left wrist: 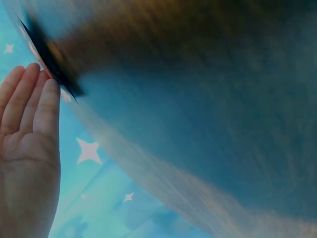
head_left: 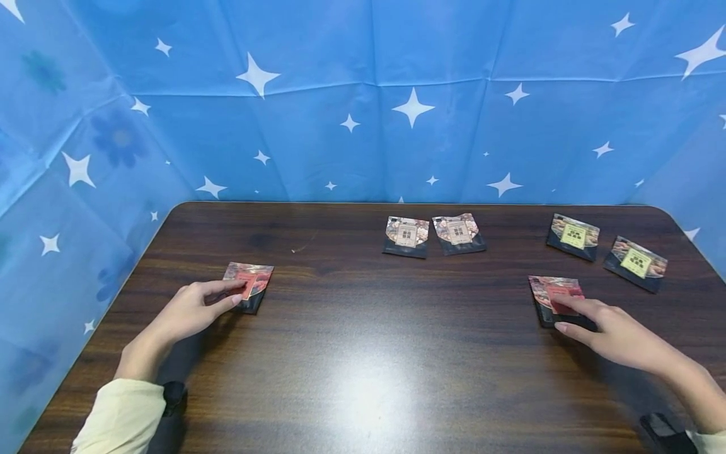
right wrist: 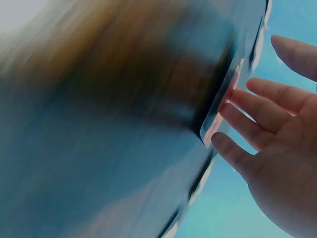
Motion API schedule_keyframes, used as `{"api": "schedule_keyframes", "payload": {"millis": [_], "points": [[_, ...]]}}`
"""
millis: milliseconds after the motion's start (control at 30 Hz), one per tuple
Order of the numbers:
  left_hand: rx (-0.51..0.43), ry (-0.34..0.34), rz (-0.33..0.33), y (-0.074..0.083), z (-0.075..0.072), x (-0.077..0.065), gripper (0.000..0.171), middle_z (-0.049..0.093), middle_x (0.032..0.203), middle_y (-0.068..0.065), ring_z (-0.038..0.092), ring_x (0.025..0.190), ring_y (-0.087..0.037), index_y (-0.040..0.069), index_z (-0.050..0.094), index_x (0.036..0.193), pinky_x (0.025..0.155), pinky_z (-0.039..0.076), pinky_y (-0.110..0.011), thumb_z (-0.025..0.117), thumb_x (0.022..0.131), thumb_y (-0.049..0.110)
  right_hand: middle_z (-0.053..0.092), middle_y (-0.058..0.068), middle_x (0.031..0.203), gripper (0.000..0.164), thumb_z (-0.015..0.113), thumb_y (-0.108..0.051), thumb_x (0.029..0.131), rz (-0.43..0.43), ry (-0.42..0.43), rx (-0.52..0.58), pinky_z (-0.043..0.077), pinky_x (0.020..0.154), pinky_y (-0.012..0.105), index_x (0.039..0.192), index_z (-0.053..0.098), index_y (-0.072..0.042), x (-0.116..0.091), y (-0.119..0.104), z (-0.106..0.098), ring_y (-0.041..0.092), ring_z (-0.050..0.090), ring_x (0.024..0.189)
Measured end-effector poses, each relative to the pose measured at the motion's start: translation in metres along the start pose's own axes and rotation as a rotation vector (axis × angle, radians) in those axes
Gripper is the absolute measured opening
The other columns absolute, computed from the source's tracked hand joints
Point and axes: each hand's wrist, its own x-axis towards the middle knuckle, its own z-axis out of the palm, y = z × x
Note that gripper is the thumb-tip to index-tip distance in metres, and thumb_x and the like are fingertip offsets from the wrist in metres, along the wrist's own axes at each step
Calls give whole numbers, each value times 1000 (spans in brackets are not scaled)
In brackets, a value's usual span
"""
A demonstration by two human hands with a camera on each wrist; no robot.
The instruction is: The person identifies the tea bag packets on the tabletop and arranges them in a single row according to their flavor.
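At the left of the table, my left hand [head_left: 195, 309] reaches over a small packet with a red label [head_left: 262, 275]. Its fingertips rest at the red label, and in the left wrist view the fingers [left wrist: 45, 111] are straight and side by side against the packet [left wrist: 52, 64]. On the right side, my right hand [head_left: 615, 331] lies over another red-labelled packet [head_left: 541, 293], index fingertip on the label and thumb by the lower edge. The right wrist view shows these fingers [right wrist: 247, 124] extended and spread, tips at the packet's face [right wrist: 225, 101].
Two packets with pale labels, one left [head_left: 406, 237] and one right [head_left: 459, 233], lie near the table's back edge. Farther right are two yellow-labelled packets, one behind [head_left: 574, 236] and one nearer the side edge [head_left: 635, 263]. A blue star-patterned cloth [head_left: 317, 145] hangs behind the dark wooden table [head_left: 351, 302].
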Motion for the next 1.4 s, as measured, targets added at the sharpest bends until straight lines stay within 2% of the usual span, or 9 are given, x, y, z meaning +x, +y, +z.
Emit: {"api": "schedule_keyframes", "payload": {"millis": [300, 400, 467, 667, 900, 1033, 1233, 1400], "points": [[-7, -8, -12, 0, -1, 0, 51, 49, 123, -31, 51, 102, -34, 2, 53, 128, 78, 41, -48, 55, 91, 38, 44, 30, 127, 54, 55, -33, 92, -142, 9, 52, 32, 88, 60, 131, 46, 4, 19, -37, 8, 47, 37, 118], [-3, -10, -14, 0, -1, 0, 51, 50, 122, -30, 51, 98, -31, 2, 53, 128, 77, 41, -46, 55, 91, 37, 47, 28, 125, 52, 55, -32, 92, -175, 8, 73, 35, 87, 57, 131, 47, 2, 23, -46, 10, 44, 41, 116], [-7, -11, -15, 0, 0, 0, 50, 49, 123, -30, 51, 101, -33, 2, 53, 128, 78, 41, -48, 55, 91, 36, 50, 27, 123, 49, 56, -30, 92, -204, 25, 80, 38, 85, 54, 130, 49, 0, 26, -51, 9, 42, 45, 114], [-18, -13, -20, 1, 1, 0, 50, 47, 124, -31, 47, 112, -41, 4, 53, 128, 83, 39, -53, 55, 91, 37, 55, 21, 119, 40, 58, -17, 91, -246, 67, 98, 44, 73, 45, 127, 52, -2, 31, -52, 2, 33, 56, 102], [-8, -12, -24, 1, 1, 1, 50, 47, 125, -31, 47, 111, -40, 3, 53, 128, 83, 39, -53, 56, 91, 37, 59, 13, 118, 36, 57, -14, 91, -252, 37, 145, 41, 83, 51, 126, 55, -4, 32, -43, 1, 36, 51, 110], [-4, -15, -27, 1, 0, 1, 50, 46, 126, -31, 46, 112, -41, 3, 53, 128, 84, 38, -54, 56, 91, 36, 58, 10, 120, 36, 57, -14, 91, -254, 32, 157, 40, 85, 51, 127, 55, -7, 35, -41, 5, 34, 48, 114], [6, -7, -24, -1, 0, 0, 50, 47, 125, -31, 48, 109, -38, 3, 53, 128, 82, 39, -52, 55, 91, 37, 56, 15, 122, 38, 56, -17, 92, -272, 18, 188, 41, 84, 51, 129, 53, -6, 39, -45, 7, 35, 49, 113], [2, -9, -29, -1, -1, 1, 50, 48, 124, -31, 49, 101, -34, 2, 53, 128, 78, 40, -48, 55, 92, 36, 57, 13, 121, 38, 56, -16, 92, -270, 12, 192, 43, 81, 47, 129, 53, -7, 44, -52, 9, 31, 52, 110]]}}
